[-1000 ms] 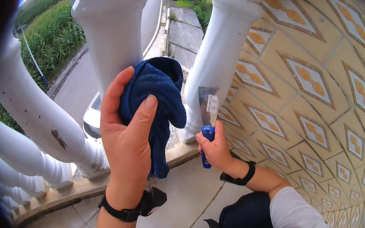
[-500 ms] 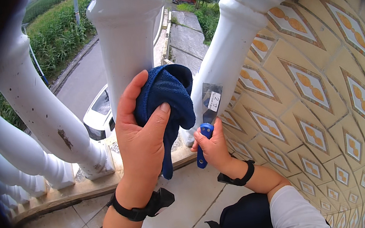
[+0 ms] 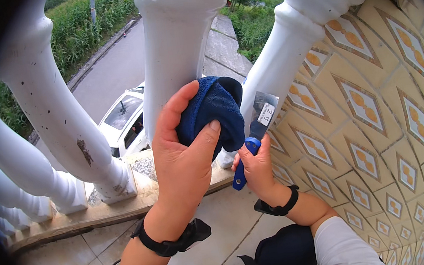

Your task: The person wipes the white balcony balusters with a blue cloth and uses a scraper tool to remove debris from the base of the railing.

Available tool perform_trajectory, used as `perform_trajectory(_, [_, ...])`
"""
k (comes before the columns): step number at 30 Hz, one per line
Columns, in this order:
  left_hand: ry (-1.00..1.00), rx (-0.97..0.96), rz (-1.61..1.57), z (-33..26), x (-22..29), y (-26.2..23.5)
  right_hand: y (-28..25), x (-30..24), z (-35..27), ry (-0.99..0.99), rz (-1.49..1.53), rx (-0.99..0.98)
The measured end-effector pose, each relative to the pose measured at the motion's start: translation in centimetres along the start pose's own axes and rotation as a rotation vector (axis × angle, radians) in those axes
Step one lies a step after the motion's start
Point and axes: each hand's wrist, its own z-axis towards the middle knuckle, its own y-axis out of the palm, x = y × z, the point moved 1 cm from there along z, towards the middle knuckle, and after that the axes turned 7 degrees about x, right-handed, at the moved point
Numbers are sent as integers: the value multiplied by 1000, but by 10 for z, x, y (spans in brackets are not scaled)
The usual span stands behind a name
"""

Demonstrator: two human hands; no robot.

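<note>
My left hand (image 3: pixel 181 160) is closed round a bunched dark blue cloth (image 3: pixel 208 113), thumb on the near side and index finger along its left. The cloth is in front of the lower part of a glossy white baluster (image 3: pixel 174 34); whether it touches the baluster I cannot tell. Lower down on the right, my right hand (image 3: pixel 260 168) grips a scraper (image 3: pixel 253 144) by its blue handle. Its flat metal blade points up, away from me, and carries a white label. Behind the blade stands another white baluster (image 3: pixel 266 65).
More white balusters (image 3: pixel 53 107) with chipped, dark spots line the left, set on a stone ledge (image 3: pixel 100 217). A tiled wall (image 3: pixel 349 131) with diamond patterns closes off the right. Pale floor tiles (image 3: pixel 217 222) lie below. Beyond the railing are a road and a white car (image 3: pixel 125 116).
My left hand and the cloth have shifted right, and the cloth's hanging end no longer shows. The scraper has moved slightly right. The view has shifted too, bringing more of the car into sight.
</note>
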Motion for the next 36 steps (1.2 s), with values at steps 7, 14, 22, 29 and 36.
perform_trajectory(7, [-34,-15,-2,-3,-1,4,-4,8,2,10,-9,-41])
perform_trajectory(14, [-67,-4,54,-4,-3,7,5,-3,6,33,-36,-37])
perform_trajectory(22, [391,20,428,-1,-41,32,-87,-22,18,-240,125,63])
perform_trajectory(29, [1586,-310,1171,83,-65,148,-115,-28,14,-207,245,130])
perform_trajectory(36, [1609,-883,1540,50,-122,110,-124,-9,23,-364,198,60])
